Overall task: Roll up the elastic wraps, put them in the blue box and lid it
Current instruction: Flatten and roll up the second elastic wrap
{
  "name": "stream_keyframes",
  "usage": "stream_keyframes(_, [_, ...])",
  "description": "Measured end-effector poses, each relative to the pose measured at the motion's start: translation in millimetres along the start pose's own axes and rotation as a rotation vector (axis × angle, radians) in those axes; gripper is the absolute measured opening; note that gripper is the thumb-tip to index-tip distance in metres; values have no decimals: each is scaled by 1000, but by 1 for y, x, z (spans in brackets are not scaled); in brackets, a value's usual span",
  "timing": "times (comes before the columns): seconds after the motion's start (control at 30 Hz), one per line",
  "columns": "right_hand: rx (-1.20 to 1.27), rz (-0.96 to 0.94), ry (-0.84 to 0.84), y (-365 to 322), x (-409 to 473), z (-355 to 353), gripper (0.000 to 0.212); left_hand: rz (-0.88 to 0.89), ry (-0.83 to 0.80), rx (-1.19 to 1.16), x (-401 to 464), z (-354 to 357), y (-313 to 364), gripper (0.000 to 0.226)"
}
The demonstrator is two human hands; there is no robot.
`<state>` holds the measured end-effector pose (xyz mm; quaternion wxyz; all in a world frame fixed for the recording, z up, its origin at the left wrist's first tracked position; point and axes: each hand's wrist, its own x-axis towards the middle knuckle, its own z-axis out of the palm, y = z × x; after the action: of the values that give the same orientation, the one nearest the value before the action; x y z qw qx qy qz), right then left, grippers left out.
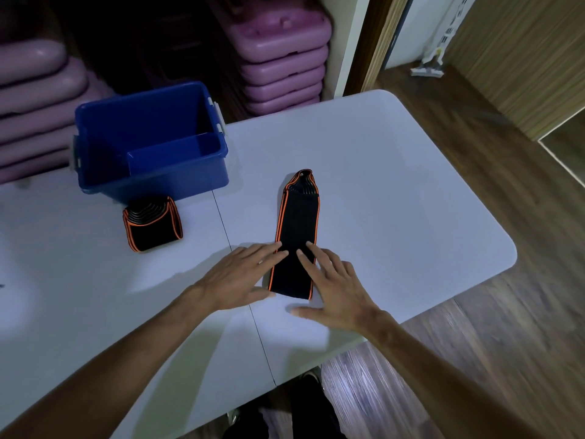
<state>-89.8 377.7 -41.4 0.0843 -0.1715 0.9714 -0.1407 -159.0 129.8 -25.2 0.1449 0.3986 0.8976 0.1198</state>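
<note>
A black elastic wrap with orange edges (297, 223) lies stretched out flat on the white table (395, 198), its far end folded in layers. My left hand (240, 277) rests flat at its near left edge, fingertips on the fabric. My right hand (332, 286) lies flat at the near right edge, fingers spread over the wrap. A second wrap (152, 228), bundled in loose folds, sits in front of the blue box (152, 144). The box stands open at the table's far left, and a blue piece that could be its lid leans inside it.
Purple step platforms (278, 58) are stacked behind the table and at the far left. A seam runs across the table's middle. Wooden floor lies to the right, past the table's rounded corner. My shoes show under the near edge.
</note>
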Motion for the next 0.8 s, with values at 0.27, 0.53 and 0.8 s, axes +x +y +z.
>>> stream_keyframes(0.27, [470,130,75,5,8,-18,37,-167,207,-285,5,-10,24,42])
stream_keyframes(0.53, [825,332,-5,5,44,-27,16,-574,329,-595,31,7,30,53])
stream_keyframes(0.8, [715,323,203,-13,41,-18,44,-482,428,-309,25,9,25,38])
